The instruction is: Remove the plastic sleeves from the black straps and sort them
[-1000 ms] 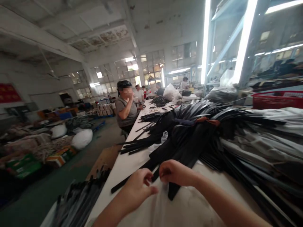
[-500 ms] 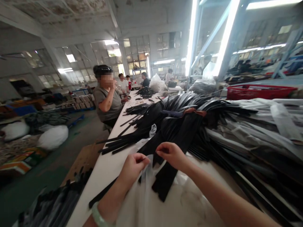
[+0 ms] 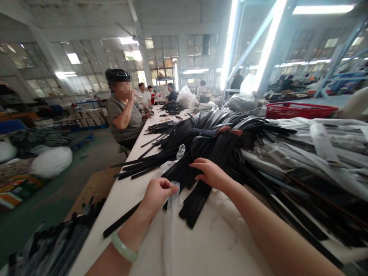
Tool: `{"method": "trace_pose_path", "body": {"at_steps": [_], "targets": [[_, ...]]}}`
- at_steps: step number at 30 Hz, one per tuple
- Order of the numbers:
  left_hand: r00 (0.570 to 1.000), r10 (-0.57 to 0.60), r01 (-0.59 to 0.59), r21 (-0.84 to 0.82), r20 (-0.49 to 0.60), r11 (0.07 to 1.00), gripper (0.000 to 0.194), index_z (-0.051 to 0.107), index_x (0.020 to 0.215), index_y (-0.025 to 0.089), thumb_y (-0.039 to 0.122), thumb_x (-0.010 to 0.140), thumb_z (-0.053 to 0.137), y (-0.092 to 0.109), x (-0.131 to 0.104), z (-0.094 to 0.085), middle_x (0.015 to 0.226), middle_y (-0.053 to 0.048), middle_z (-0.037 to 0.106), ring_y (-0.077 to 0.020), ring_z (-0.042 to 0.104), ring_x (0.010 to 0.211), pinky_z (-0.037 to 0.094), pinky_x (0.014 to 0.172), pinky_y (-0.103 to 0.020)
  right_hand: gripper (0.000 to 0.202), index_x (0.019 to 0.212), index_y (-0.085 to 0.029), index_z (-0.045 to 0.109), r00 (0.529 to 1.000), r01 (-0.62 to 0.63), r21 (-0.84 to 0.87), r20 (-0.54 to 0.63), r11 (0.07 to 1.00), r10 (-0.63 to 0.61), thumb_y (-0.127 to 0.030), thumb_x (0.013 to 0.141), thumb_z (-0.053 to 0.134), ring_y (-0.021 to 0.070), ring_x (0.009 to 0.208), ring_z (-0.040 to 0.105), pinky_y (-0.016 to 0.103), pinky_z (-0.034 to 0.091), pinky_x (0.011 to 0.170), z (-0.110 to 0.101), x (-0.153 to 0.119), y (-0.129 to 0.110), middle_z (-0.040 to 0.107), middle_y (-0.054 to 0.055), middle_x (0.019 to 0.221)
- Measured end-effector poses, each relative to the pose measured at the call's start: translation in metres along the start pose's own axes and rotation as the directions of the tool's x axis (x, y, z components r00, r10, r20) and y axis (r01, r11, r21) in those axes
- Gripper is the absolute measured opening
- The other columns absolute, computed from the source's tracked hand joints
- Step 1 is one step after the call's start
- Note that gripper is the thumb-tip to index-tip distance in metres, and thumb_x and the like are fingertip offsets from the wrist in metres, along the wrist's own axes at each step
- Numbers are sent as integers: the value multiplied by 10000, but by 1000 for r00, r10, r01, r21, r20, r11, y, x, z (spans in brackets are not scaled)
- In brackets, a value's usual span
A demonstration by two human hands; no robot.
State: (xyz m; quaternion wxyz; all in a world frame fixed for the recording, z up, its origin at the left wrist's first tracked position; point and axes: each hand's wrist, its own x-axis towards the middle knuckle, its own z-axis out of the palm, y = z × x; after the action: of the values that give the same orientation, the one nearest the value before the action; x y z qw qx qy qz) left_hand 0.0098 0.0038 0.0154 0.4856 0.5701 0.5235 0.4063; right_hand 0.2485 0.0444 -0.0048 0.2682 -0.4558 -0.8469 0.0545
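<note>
My left hand (image 3: 161,190), below a pale green bangle (image 3: 124,247), pinches the top end of a long, narrow clear plastic sleeve (image 3: 171,222). The sleeve hangs down toward the near part of the white table (image 3: 135,245). My right hand (image 3: 209,171) is open, its fingers stretched leftward over a pile of black flat strips (image 3: 198,199) that look like belts. It holds nothing that I can see; whether the fingertips touch the strips I cannot tell. A reddish-brown band (image 3: 230,131) lies across the bundle farther back.
White-wrapped strips (image 3: 324,142) lie heaped at the right, before a red crate (image 3: 300,110). A person (image 3: 122,111) sits at the table's left edge, one hand near the face. Black strips in plastic (image 3: 57,237) stand below the table at lower left.
My right hand has opened from a pinch near the sleeve and moved over the black strips. My left hand keeps its pinch on the sleeve. The camera view has shifted slightly.
</note>
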Motion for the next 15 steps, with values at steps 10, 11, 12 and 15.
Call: {"method": "trace_pose_path", "body": {"at_steps": [10,11,12,15], "targets": [[1000,-11,11,-2,-3,1000,350,699,689,116,373,472,799,-4,3,0,693,-79,677,-167,567,614,431,609,-250,208,914,-230,665,995,-49,-89,-92,995,41,-129,734,697,200,954,550,309,432,862,3,0,8,567,43,1043],[1000,-10,10,16,2,1000,351,699,697,116,377,482,795,-4,3,0,698,-79,679,-170,572,619,432,611,-253,193,891,-226,662,994,-49,-89,-99,995,40,-121,731,693,202,947,548,309,432,849,3,1,10,574,45,1030],[1000,-6,6,38,7,999,350,698,708,116,379,495,789,-4,3,-1,706,-78,682,-174,577,627,434,615,-256,173,856,-219,653,993,-52,-88,-107,995,42,-109,727,688,201,935,548,310,432,833,3,1,12,581,45,1010],[999,33,-32,147,-3,989,320,695,731,121,372,546,764,-3,2,-3,726,-74,688,-192,596,660,442,636,-274,133,752,-204,595,989,-57,-45,-137,997,50,-87,742,656,180,835,562,345,410,861,-5,2,8,606,9,849]]}}
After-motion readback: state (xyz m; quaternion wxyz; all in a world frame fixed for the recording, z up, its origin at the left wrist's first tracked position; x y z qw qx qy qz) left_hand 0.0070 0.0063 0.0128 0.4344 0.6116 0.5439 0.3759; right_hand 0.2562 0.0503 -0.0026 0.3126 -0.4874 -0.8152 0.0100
